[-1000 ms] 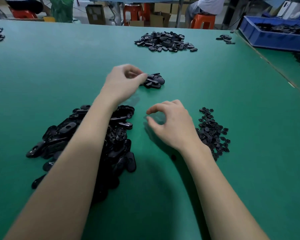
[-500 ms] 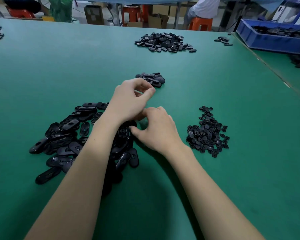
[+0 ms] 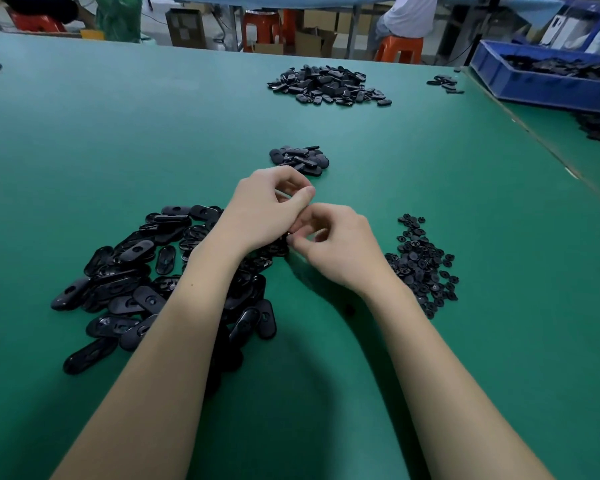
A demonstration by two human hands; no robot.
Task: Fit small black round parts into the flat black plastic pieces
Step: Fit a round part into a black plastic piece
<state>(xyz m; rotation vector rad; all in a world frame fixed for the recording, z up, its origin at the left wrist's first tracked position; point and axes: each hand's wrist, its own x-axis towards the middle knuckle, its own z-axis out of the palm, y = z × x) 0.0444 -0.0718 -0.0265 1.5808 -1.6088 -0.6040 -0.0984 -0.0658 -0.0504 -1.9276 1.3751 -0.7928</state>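
A heap of flat black oval pieces [image 3: 136, 282] lies at the left, partly under my left forearm. Small black round parts [image 3: 423, 268] are piled at the right. Beyond my hands sits a small cluster of flat pieces [image 3: 300, 160]. My left hand [image 3: 267, 209] and my right hand [image 3: 340, 247] touch at the heap's right edge. The right thumb and forefinger pinch a dark piece [image 3: 287, 239], mostly hidden, so I cannot tell which kind it is. The left hand's fingers are curled with the thumb pressed forward; what they hold is hidden.
A larger pile of black pieces [image 3: 326, 85] lies far across the green table [image 3: 499, 341]. A blue bin [image 3: 541, 81] of black parts stands at the back right. One loose round part [image 3: 350, 310] lies below my right wrist. Seated people and orange stools are behind the table.
My left hand drew back from the small far cluster to the heap. My right hand moved left to meet it, and its fingers closed into a pinch.
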